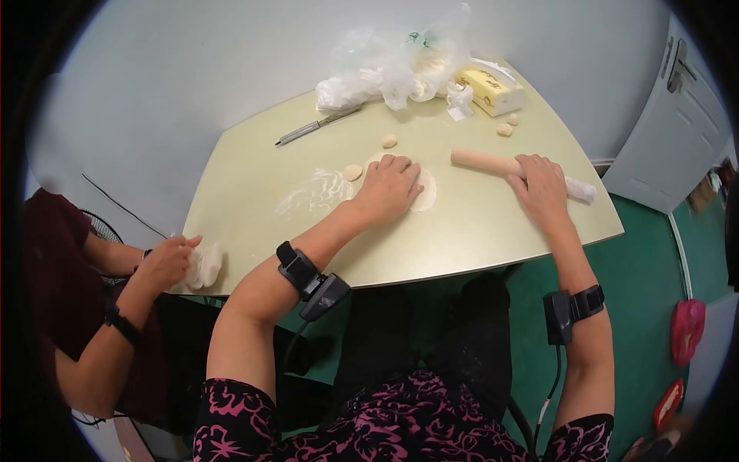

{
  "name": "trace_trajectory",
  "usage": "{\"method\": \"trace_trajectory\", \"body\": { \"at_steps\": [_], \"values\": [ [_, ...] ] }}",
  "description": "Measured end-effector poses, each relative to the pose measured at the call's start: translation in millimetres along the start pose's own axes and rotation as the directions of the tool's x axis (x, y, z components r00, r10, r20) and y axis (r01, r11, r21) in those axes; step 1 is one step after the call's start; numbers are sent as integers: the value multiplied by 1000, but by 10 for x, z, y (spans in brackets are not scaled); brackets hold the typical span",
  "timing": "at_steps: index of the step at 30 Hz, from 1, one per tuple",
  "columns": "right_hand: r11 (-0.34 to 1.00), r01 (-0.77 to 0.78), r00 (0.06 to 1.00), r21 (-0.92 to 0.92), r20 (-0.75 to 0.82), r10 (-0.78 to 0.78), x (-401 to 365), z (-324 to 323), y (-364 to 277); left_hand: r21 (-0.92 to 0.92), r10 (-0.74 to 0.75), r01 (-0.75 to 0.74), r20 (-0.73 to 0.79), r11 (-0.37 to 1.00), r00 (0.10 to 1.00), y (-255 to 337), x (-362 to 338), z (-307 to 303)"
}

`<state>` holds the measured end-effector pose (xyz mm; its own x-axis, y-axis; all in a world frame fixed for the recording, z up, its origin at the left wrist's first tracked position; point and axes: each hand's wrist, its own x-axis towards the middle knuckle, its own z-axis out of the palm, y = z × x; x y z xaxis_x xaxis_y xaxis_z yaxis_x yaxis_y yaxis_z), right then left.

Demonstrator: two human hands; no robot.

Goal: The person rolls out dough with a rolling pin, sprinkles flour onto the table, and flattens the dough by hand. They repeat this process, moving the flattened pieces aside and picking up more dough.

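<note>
A thin round sheet of dough lies on the table, partly covered by my left hand. That hand rests palm down on the sheet with its fingers laid over it, slightly bent. My right hand is closed over a wooden rolling pin, which lies slantwise on the table at the right; its right end is whitish. A small flattened piece of dough sits just left of my left hand, and a small dough ball is behind it.
Flour is smeared left of centre. A knife-like tool, plastic bags, a yellow tissue pack and two dough lumps lie toward the back. At the left, a co-worker's hand is by white dough.
</note>
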<state>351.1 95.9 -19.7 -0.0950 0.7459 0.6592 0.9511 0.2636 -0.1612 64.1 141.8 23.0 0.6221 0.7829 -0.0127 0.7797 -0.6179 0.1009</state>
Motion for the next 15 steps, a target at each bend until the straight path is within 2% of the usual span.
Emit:
{"method": "trace_trajectory", "body": {
  "at_steps": [6, 7, 10, 11, 12, 13, 14, 15],
  "values": [
    [1000, -17, 1000, -8, 17, 18, 10, -7, -23, 13, 251, -252, 39, 968, 967, 149, -249, 189],
    [1000, -11, 1000, -1, 8, 11, 12, -2, -14, -13, 251, -252, 124, 968, 960, 178, -263, 140],
    [1000, -28, 999, 1, 38, 28, 67, 45, -27, -114, 333, -317, 162, 941, 929, 114, -297, 92],
    [996, -31, 999, 86, -6, 32, 67, 123, -17, -247, 313, -254, 235, 935, 920, 55, -294, -79],
    [997, -43, 998, 63, -43, 46, 65, 321, 29, -442, 236, -132, 189, 887, 953, -144, -242, -45],
    [998, -14, 998, 54, -63, 17, 82, 399, 29, -570, 156, -100, 51, 816, 986, -187, -206, -97],
    [992, -97, 995, 84, 0, 98, 163, 548, 9, -435, 75, -91, -54, 896, 996, -580, -44, 149],
    [990, -115, 992, 88, -44, 119, 128, 610, 45, -347, 5, -27, -64, 938, 998, -771, 67, 224]
  ]
}}
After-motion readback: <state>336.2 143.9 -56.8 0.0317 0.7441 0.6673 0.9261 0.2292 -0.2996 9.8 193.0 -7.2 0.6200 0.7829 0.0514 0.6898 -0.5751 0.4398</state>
